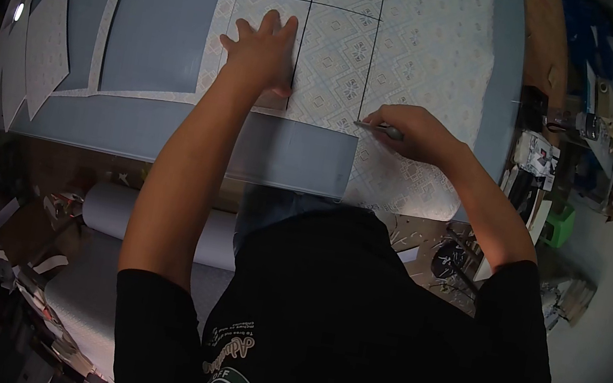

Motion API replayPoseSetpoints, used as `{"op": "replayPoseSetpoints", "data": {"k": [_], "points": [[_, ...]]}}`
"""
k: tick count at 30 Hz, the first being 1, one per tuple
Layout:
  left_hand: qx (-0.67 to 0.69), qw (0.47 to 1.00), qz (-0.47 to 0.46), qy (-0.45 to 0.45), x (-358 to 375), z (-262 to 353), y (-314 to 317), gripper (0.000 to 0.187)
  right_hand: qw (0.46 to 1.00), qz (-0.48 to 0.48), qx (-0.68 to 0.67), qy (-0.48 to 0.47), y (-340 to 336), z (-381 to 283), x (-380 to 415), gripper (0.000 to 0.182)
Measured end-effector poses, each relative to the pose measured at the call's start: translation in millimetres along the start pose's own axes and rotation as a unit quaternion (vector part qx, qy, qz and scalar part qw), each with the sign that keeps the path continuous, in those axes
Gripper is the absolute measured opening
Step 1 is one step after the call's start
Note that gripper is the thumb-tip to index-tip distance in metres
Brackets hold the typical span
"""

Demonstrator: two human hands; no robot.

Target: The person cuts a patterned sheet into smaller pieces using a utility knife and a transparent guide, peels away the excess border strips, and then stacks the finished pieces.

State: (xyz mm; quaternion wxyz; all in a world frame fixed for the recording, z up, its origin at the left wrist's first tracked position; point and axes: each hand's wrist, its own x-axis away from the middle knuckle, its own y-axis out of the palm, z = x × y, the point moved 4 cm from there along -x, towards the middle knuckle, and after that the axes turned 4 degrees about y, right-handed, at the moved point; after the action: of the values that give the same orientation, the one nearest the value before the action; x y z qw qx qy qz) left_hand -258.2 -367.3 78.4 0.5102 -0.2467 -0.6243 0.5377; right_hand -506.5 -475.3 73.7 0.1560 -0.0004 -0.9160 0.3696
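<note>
A pale sheet of diamond-patterned fabric (422,65) lies on a blue-grey work table, crossed by thin dark lines. My left hand (263,52) is spread flat on the patterned sheet, fingers apart, beside one of the long lines. Closed in my right hand (416,133) is a slim cutting knife (386,130), its handle mostly hidden by the fingers. The knife's tip points left and meets the lower end of another long line, near the sheet's stepped front edge.
The blue-grey table top (288,153) shows in front of the sheet. Narrow fabric strips and pieces (46,38) lie at left. Below the table is a light roll (111,209). Off to the right are a green stool (558,225) and assorted clutter.
</note>
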Motion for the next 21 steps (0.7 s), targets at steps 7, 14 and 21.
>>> {"op": "replayPoseSetpoints", "data": {"k": [7, 14, 21], "points": [[0.002, 1.000, -0.018, -0.014, -1.9, -0.8, 4.2, 0.126, 0.999, 0.019, 0.020, -0.046, 2.6, 1.0, 5.3, 0.019], [-0.011, 1.000, -0.004, -0.005, -5.4, -0.3, 6.9, 0.127, 0.998, 0.024, 0.042, -0.049, 2.6, 0.6, 9.7, 0.019], [-0.026, 1.000, 0.002, 0.004, -5.4, 0.0, 7.0, 0.126, 0.997, 0.001, 0.078, -0.026, 3.3, -7.3, 4.2, 0.017]]}}
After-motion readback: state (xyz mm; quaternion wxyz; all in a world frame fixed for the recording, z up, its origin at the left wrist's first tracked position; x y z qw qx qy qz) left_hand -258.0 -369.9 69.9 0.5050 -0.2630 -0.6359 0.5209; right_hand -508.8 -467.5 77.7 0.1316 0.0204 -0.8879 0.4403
